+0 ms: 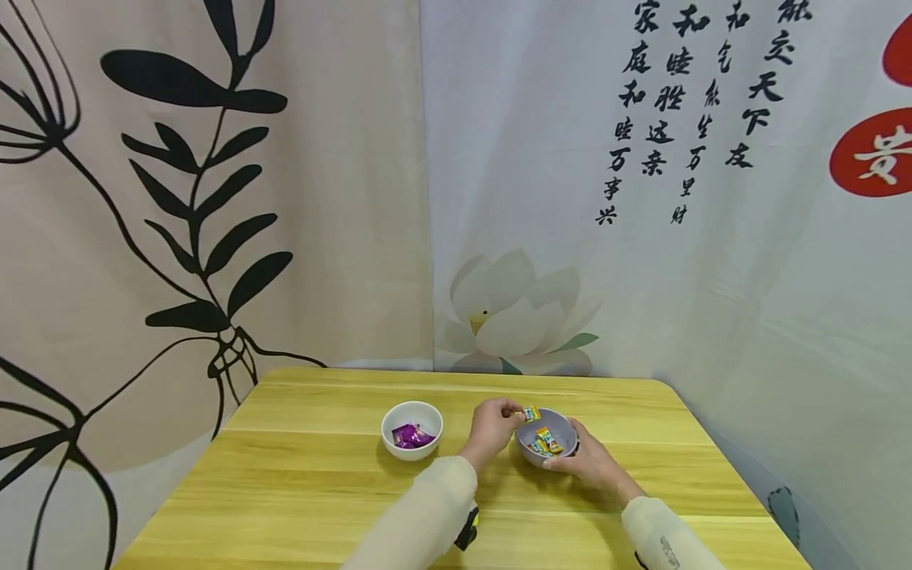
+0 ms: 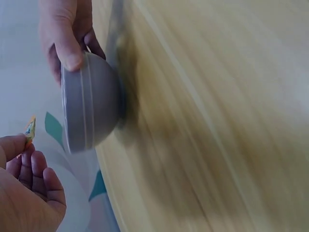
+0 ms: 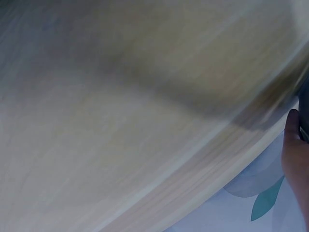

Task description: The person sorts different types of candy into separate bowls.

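My left hand (image 1: 493,428) pinches a small yellow wrapped candy (image 1: 531,413) above the rim of a grey bowl (image 1: 529,454). In the left wrist view the candy (image 2: 30,129) sits between thumb and fingertips, apart from the bowl (image 2: 91,104). With thumb and fingers on its side, my right hand (image 1: 593,461) grips the grey bowl. Several yellow wrapped candies (image 1: 547,440) lie inside that bowl. To the left stands a white bowl (image 1: 388,431) holding purple wrapped candies (image 1: 413,436). At the right wrist view's edge, only part of the right hand (image 3: 295,164) shows.
Both bowls stand on a yellow wooden table (image 1: 299,491). Behind it hangs a printed cloth backdrop (image 1: 356,198) with plants, a lotus and written characters. Beneath the left sleeve a black and yellow object (image 1: 468,529) partly shows.
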Demonstrator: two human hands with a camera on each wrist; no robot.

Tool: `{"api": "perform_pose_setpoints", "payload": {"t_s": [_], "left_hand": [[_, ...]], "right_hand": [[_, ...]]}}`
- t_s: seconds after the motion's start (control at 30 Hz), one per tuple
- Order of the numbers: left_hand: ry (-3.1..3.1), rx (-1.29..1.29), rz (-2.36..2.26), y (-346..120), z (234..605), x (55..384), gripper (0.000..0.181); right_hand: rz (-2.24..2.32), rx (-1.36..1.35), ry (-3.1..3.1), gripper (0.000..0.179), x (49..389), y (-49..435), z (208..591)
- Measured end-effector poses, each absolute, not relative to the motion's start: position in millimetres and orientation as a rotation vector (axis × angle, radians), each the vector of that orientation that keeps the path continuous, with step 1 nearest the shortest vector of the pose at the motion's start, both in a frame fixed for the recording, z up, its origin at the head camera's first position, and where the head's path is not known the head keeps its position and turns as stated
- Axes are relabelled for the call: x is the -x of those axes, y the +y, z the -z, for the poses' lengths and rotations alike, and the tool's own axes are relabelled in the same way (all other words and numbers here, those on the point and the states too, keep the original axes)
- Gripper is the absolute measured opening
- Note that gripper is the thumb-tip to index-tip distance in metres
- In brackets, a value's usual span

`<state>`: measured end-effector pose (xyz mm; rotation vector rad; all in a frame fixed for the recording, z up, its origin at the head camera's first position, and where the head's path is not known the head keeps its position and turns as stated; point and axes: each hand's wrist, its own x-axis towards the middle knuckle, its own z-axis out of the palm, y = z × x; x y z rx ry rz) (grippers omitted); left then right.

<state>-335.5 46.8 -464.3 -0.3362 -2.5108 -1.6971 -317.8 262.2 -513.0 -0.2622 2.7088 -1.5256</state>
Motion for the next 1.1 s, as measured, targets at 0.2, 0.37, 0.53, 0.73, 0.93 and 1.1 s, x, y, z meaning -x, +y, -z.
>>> {"api": "perform_pose_setpoints", "payload": {"t_s": [0.2,0.37,0.53,0.73,0.93,1.1], "left_hand": [[-2.548,0.342,1.657,60.7,459.8,336.8,0.008],[-2.593,0.381,1.623,62.2,457.1,335.0,0.016],[-2.627,0.401,1.576,56.2,456.3,332.9,0.020],[-2.632,0.403,1.521,45.3,454.1,334.0,0.021],[-2.612,0.438,1.430,20.4,444.1,340.9,0.024],[-2.591,0.414,1.357,-13.3,434.9,348.8,0.029]], "right_hand": [[1.529,0.272,2.679,0.099,320.5,257.5,515.2],[1.558,0.291,2.670,0.095,320.0,254.1,514.2],[1.524,0.273,2.701,0.099,319.8,253.6,512.2],[1.479,0.249,2.715,0.106,318.4,256.9,512.8],[1.358,0.221,2.751,0.121,314.7,261.9,508.9],[1.290,0.226,2.786,0.123,313.9,267.9,504.5]]}}
